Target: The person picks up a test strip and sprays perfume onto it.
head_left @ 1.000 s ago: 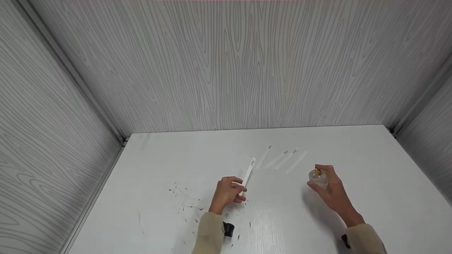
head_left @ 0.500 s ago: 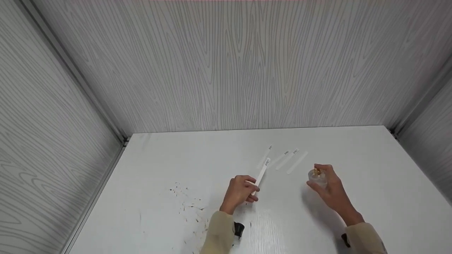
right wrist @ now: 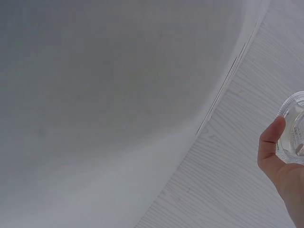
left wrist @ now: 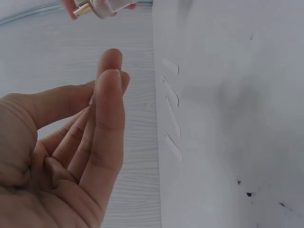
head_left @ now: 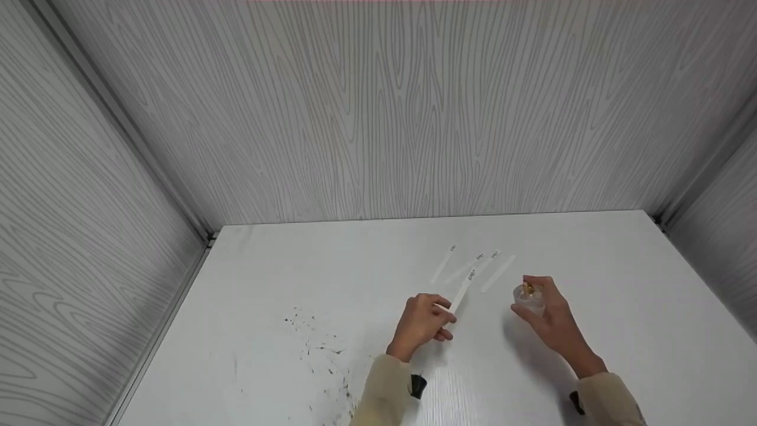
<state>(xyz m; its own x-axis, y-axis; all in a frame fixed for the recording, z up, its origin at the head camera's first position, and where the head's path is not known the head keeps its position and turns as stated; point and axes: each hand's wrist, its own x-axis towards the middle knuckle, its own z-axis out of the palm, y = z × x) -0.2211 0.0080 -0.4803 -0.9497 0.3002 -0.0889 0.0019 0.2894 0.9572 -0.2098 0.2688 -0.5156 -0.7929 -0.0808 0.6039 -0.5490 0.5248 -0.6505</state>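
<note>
Between thumb and fingers, my left hand [head_left: 421, 322] pinches a white paper test strip [head_left: 463, 291], its printed end pointing up and away. My right hand [head_left: 555, 319] grips a clear perfume bottle [head_left: 528, 304] with a gold spray top [head_left: 528, 288], forefinger at the top and thumb against the side. The strip's tip is left of the bottle, with a gap between them. In the left wrist view the bottle [left wrist: 107, 6] shows at the top edge, and fingers hide most of the strip. The right wrist view catches the bottle's clear ridged base [right wrist: 294, 130].
Several more white strips lie slanted on the white table [head_left: 284, 260] beyond the hands, such as the leftmost strip [head_left: 442, 264] and the rightmost strip [head_left: 498, 273]. Dark specks [head_left: 322, 348] mark the table at left. A wood-grain panel [head_left: 378, 118] stands behind it.
My left hand has moved right with the strip, closing much of the distance to the bottle. The right hand with the bottle has hardly shifted, slightly left.
</note>
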